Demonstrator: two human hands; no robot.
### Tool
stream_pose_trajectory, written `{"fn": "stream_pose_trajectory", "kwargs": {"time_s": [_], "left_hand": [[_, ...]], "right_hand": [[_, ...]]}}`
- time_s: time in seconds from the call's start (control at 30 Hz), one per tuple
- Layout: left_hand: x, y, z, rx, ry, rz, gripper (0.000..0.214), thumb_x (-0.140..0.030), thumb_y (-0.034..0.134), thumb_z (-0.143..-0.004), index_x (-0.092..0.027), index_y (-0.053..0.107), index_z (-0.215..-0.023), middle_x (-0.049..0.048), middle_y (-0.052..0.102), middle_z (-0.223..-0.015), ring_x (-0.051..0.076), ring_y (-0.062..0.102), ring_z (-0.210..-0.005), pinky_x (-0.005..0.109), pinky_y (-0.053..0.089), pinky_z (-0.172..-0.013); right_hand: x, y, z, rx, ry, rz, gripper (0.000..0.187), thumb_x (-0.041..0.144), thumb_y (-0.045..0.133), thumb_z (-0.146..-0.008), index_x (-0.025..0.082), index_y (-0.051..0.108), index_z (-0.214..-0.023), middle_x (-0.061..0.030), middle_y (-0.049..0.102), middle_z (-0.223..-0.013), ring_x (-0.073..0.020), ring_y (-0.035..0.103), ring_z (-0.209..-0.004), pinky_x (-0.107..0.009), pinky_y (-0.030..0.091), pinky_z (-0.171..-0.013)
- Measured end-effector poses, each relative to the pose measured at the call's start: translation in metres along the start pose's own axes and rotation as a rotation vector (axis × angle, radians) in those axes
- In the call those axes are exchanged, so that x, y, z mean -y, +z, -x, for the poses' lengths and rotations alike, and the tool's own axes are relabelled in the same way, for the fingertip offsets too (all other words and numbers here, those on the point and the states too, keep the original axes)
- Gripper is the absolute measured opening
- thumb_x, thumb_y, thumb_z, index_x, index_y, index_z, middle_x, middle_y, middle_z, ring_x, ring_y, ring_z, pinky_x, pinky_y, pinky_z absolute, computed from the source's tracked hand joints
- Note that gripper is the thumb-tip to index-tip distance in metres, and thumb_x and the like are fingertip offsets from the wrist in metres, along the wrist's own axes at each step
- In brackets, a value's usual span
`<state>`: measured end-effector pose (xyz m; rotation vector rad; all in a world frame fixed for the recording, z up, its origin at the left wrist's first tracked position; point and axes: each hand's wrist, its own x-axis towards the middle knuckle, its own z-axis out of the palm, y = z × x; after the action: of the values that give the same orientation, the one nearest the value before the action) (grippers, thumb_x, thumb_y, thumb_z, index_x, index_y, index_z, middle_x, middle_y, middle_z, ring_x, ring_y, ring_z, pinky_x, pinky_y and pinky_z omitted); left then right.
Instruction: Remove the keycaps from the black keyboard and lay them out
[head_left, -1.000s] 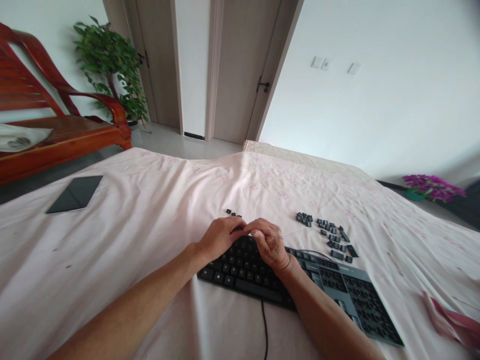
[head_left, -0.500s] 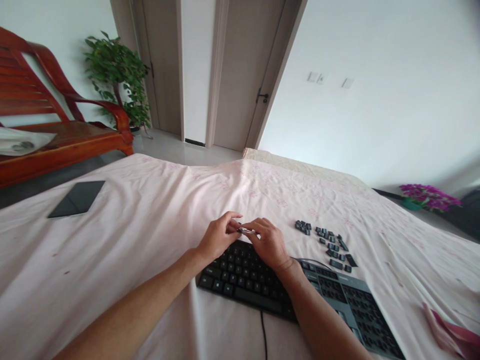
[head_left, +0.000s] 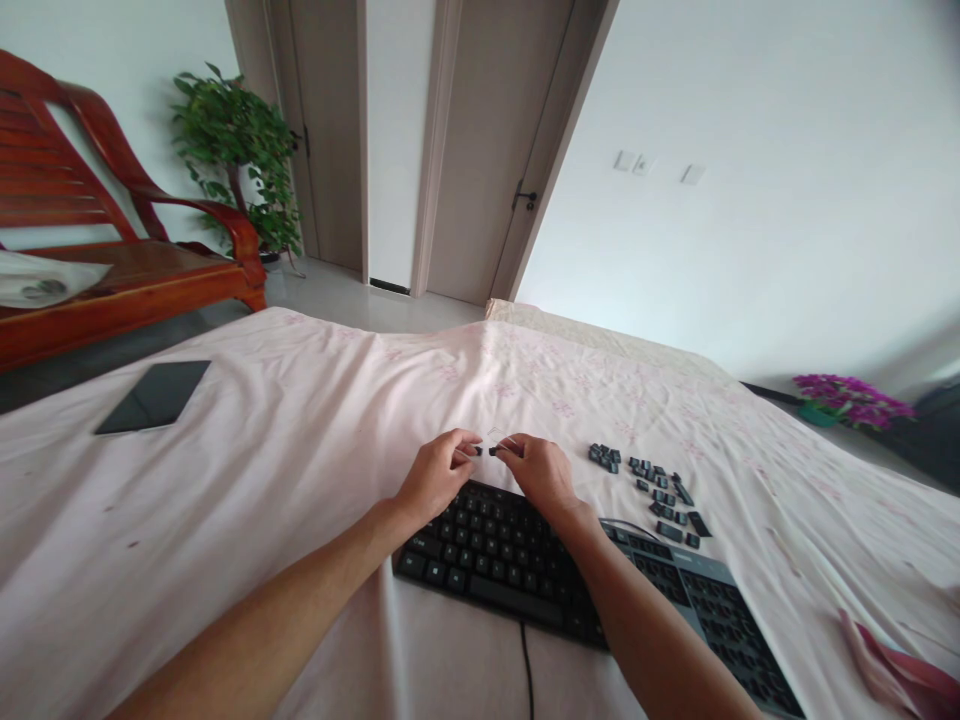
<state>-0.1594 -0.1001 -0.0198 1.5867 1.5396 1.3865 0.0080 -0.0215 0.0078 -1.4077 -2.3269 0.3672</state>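
My left hand (head_left: 444, 472) is closed in a pinch above the far edge of a black keyboard (head_left: 487, 548), with a small black keycap (head_left: 478, 451) at its fingertips. Facing it, my right hand (head_left: 538, 470) pinches a thin wire keycap puller (head_left: 496, 436), whose loop shows between the hands. Another small black piece sits at the right fingertips; whether it belongs to the puller I cannot tell. A narrow gap parts the two hands. My right forearm covers part of the keyboard's right side.
Several loose keycaps (head_left: 664, 495) lie right of my hands. A second, grey-black keyboard (head_left: 724, 610) with many bare key positions rests beside the first. A tablet (head_left: 156, 397) lies at left on the pink bedsheet (head_left: 300, 420). A cable (head_left: 527, 665) runs toward me.
My hands have drawn slightly apart. The keycap and the puller were close together between the fingers; now a gap shows between them. The keyboards have not moved.
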Motion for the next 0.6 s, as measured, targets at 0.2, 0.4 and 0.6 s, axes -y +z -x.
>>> {"fn": "stream_pose_trajectory", "kwargs": {"time_s": [0.2, 0.4, 0.6], "left_hand": [[0.002, 0.0, -0.001, 0.012, 0.01, -0.027, 0.025, -0.014, 0.059, -0.078, -0.019, 0.065, -0.102, 0.0035, 0.07, -0.097, 0.014, 0.066, -0.08, 0.027, 0.054, -0.078], [0.001, -0.001, 0.0, 0.012, 0.019, -0.026, 0.023, -0.012, 0.059, -0.078, -0.019, 0.066, -0.099, 0.0034, 0.071, -0.098, 0.015, 0.067, -0.083, 0.027, 0.054, -0.08], [0.0, -0.001, 0.0, 0.026, 0.018, -0.037, 0.022, -0.011, 0.059, -0.078, -0.018, 0.067, -0.097, 0.0037, 0.07, -0.097, 0.015, 0.066, -0.085, 0.027, 0.053, -0.081]], "right_hand": [[-0.002, 0.007, -0.007, 0.043, 0.014, 0.018, 0.015, 0.037, 0.064, -0.08, 0.026, 0.074, -0.086, -0.0039, 0.075, -0.078, -0.022, 0.067, -0.075, -0.028, 0.039, -0.06], [-0.007, 0.011, -0.008, 0.07, 0.017, -0.013, 0.011, 0.032, 0.067, -0.077, 0.028, 0.074, -0.084, -0.0013, 0.075, -0.082, -0.0211, 0.066, -0.077, -0.028, 0.04, -0.061], [-0.007, 0.01, -0.007, 0.028, 0.01, -0.085, 0.017, 0.037, 0.063, -0.081, 0.024, 0.072, -0.086, -0.0043, 0.074, -0.084, -0.0224, 0.066, -0.079, -0.029, 0.042, -0.065]]}}
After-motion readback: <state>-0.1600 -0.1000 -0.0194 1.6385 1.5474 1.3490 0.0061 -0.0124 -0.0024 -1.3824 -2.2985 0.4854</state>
